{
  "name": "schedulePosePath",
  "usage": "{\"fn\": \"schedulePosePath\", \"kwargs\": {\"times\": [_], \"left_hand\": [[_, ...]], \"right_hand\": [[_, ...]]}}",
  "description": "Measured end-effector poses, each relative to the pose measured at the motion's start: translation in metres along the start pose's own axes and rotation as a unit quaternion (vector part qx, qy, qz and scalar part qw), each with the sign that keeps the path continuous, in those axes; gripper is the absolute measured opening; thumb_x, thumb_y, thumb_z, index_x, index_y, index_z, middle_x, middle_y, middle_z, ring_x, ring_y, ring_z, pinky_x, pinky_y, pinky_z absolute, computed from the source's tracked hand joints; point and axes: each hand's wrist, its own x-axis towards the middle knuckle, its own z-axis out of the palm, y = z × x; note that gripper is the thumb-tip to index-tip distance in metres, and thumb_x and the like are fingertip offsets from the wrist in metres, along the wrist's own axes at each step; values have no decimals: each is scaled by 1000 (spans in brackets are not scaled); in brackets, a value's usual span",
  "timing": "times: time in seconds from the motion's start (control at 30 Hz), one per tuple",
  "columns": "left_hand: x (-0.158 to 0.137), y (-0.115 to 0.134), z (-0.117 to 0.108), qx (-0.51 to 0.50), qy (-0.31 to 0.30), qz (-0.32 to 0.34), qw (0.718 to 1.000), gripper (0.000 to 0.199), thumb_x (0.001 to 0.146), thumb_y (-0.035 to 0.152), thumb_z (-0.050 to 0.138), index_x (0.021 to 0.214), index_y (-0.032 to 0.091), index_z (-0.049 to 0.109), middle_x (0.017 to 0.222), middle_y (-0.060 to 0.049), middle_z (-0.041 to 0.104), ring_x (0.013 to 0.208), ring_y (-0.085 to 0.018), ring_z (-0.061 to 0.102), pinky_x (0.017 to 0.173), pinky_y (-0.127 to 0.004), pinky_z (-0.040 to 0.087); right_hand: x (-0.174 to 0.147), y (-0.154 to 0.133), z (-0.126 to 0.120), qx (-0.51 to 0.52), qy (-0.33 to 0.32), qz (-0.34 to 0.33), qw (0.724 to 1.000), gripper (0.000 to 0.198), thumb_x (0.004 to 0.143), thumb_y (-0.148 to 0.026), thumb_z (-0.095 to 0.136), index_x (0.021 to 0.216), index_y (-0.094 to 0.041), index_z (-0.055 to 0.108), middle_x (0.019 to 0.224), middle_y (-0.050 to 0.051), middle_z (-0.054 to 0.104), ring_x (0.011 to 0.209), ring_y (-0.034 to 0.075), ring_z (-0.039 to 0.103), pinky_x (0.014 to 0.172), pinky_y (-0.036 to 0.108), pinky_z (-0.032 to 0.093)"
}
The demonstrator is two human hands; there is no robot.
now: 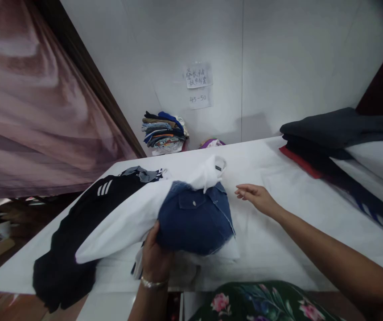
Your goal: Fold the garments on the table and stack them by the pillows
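A denim jacket (194, 227) with a white hood (209, 171) and a white sleeve (127, 223) lies bunched over the white tabletop. Its blue body shows a buttoned pocket flap. My left hand (158, 258), a bracelet at its wrist, grips the jacket's lower left side, thumb on top and fingers hidden beneath. To the right of the collar, my right hand (258, 198) hovers apart from the cloth, fingers stretched out and holding nothing. A black garment (77, 227) with white stripes lies to the left, partly under the white sleeve.
Dark clothes (338, 129) are piled at the right. A folded stack of clothes (164, 131) stands by the wall beyond the white table (261, 160), below handwritten paper signs (199, 80). A pink curtain (37, 98) hangs at the left. The table's near edge is close to my body.
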Motion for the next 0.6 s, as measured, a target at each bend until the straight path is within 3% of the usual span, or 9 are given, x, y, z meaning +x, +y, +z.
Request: {"fn": "schedulePosePath", "kwargs": {"times": [0.1,0.17,0.37,0.6], "left_hand": [[-5,4,-21,-137,84,-159,974,31,90,50,39,78,65,64,86,30,62,82,-15,70,77,-30,59],[-9,6,-28,-154,111,-201,961,30,87,51,42,72,63,65,85,30,61,82,-15,70,77,-30,58],[-15,15,-36,-132,97,-164,973,30,85,51,40,74,65,64,80,30,60,74,-16,71,71,-34,59],[-34,19,-53,-125,116,-138,976,29,81,56,40,72,62,66,74,25,61,62,-20,70,63,-38,60]], "right_hand": [[34,34,-15,-15,43,106,993,30,74,-32,66,101,-18,68,92,9,72,75,19,67,68,34,56],[54,46,-14,-17,45,148,988,33,72,-26,67,104,-18,67,97,11,70,78,19,66,65,32,55],[113,56,27,-14,5,165,986,59,70,-15,60,128,-17,52,127,16,58,104,24,60,74,36,56],[168,50,86,-61,-98,116,987,82,64,-5,46,144,-18,36,147,12,39,133,24,37,94,37,48]]}}
